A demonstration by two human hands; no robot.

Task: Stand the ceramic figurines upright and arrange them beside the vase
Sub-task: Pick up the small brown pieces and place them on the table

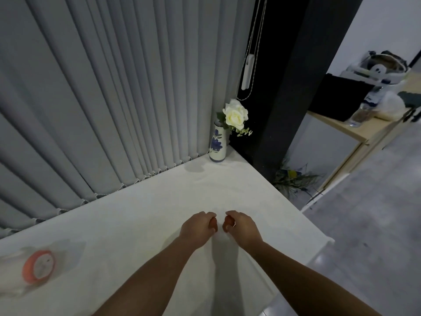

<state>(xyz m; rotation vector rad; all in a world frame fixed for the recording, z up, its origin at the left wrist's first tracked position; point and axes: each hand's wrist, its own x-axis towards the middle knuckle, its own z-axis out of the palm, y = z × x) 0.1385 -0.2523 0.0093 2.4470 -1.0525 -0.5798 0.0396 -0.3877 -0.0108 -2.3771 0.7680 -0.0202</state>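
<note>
Grey vertical blinds (102, 99) back a white table (159, 201); black pillar (296, 87), grey floor (376, 201).

A home: vertical blinds (114, 99), flower vase (218, 144).

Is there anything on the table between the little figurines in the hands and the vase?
Nothing visible. The white table is bare from the left hand and right hand, each closed on a small reddish figurine, up to the vase.
</note>
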